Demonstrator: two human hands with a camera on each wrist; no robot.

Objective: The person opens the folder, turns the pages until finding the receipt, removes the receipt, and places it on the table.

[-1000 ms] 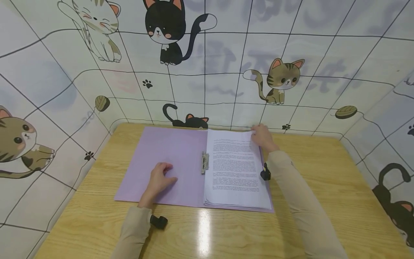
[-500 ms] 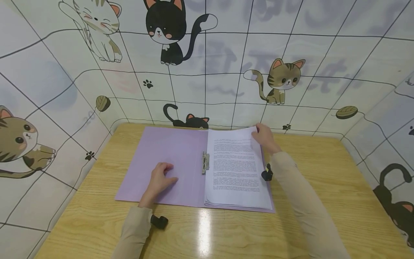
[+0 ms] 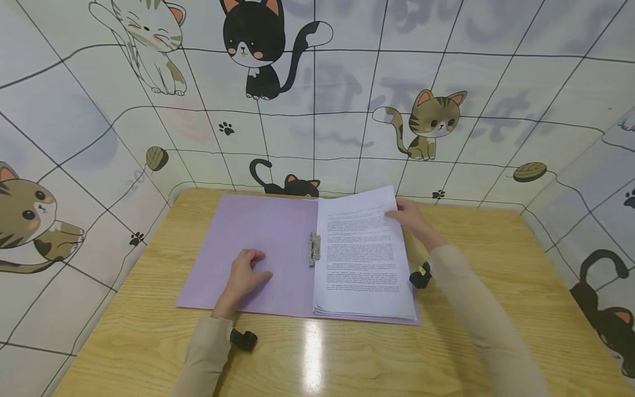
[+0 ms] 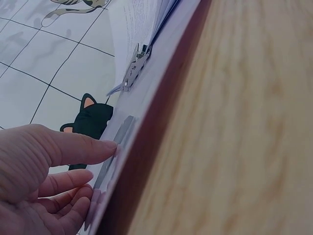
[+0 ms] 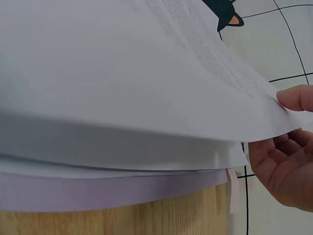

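A purple folder lies spread on the table, with a metal clip near its spine. Printed sheets are stacked on its right half. My right hand pinches the top sheet by its outer edge near the far corner, thumb above and fingers below. That corner is raised, and a gap shows under it in the right wrist view. My left hand rests on the folder's left cover, fingers loosely bent, nothing held. In the left wrist view its thumb and fingertips are at the cover's surface.
The wooden table extends around the folder, with a bright reflection at the front. A white wall with cat drawings and grid lines stands directly behind the table's far edge. Each sleeve carries a small black wrist camera.
My right hand has shifted slightly right and toward me, lifting the top sheet's far right corner higher. The left hand and folder have stayed where they were.
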